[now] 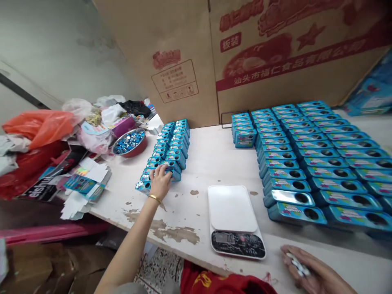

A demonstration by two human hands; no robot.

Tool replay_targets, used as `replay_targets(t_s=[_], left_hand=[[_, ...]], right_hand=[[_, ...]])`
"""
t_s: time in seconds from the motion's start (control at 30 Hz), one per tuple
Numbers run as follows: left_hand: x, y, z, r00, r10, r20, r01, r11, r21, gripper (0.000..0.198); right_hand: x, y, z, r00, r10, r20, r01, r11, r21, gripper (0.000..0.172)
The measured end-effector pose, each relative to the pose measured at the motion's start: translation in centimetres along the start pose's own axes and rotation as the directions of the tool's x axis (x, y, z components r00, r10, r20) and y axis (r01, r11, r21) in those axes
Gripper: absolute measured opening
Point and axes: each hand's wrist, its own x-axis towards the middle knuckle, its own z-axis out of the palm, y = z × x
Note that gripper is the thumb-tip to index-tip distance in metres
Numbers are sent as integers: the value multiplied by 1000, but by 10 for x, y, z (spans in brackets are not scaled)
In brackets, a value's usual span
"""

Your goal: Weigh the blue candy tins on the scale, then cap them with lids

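Note:
My left hand (160,178), with a gold bangle at the wrist, rests with bent fingers on a blue tin (173,175) at the near end of two columns of tins; its fingertips are partly hidden. White pieces lie on several of these tins. My right hand (309,271), at the lower right, is cupped palm up, its fingers curled round small white pieces (297,264). Between the hands lies a white kitchen scale (233,208) with a bare platform, its black panel towards me and its display lit.
Rows of blue tins with round openings (324,163) fill the table's right side. A red bowl of blue-wrapped pieces (130,143) stands at left, among plastic bags (45,126) and torn cartons (88,179). Large cardboard boxes (183,41) stand behind. The table's front edge (128,230) is worn.

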Motion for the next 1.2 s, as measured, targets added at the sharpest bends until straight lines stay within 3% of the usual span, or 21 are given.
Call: replay_targets(t_s=[0.1, 0.2, 0.3, 0.4, 0.5, 0.57, 0.63, 0.73, 0.8, 0.87, 0.97, 1.1, 1.2], left_hand=[[9, 28, -22, 986, 160, 49, -157, 986, -62, 12], [18, 74, -53, 952, 301, 62, -288, 944, -160, 18], [22, 124, -73, 887, 450, 100, -413, 873, -260, 23], [26, 165, -76, 817, 550, 173, -494, 823, -282, 19], [30, 186, -69, 782, 582, 224, -516, 805, -293, 16], [31, 187, -65, 785, 589, 191, -508, 789, -346, 23], [32, 179, -62, 831, 551, 80, -467, 767, -441, 37], [27, 154, -53, 950, 300, -89, -288, 725, -626, 39], [17, 134, -43, 993, 87, -79, -117, 684, -720, 28], [2, 116, -28, 998, -56, 10, 44, 649, -760, 22], [-28, 99, -1, 974, -147, 170, 225, 624, -749, 22], [-61, 93, 28, 936, -175, 307, 349, 592, -726, 21], [-71, 94, 38, 923, -192, 333, 382, 561, -734, 20]], right_hand=[[-19, -1, 13, 993, -99, 60, 98, 995, 8, 45], [-31, 3, 18, 981, -163, 101, 168, 985, -37, 39], [-37, 8, 19, 976, -186, 113, 199, 974, -107, 32], [-41, 12, 19, 973, -192, 130, 215, 956, -199, 28], [-40, 13, 17, 963, -204, 178, 246, 934, -259, 31], [-40, 13, 14, 961, -203, 191, 249, 931, -267, 34], [-39, 13, 12, 968, -188, 169, 227, 938, -260, 34], [-39, 12, 10, 977, -167, 132, 194, 955, -225, 33], [-39, 11, 11, 980, -149, 129, 175, 959, -224, 35], [-39, 9, 14, 984, -128, 127, 158, 953, -258, 36], [-39, 6, 20, 986, -130, 106, 158, 935, -317, 36], [-39, 0, 29, 987, -134, 85, 156, 913, -376, 37], [-42, -9, 36, 987, -137, 87, 160, 909, -386, 35]])
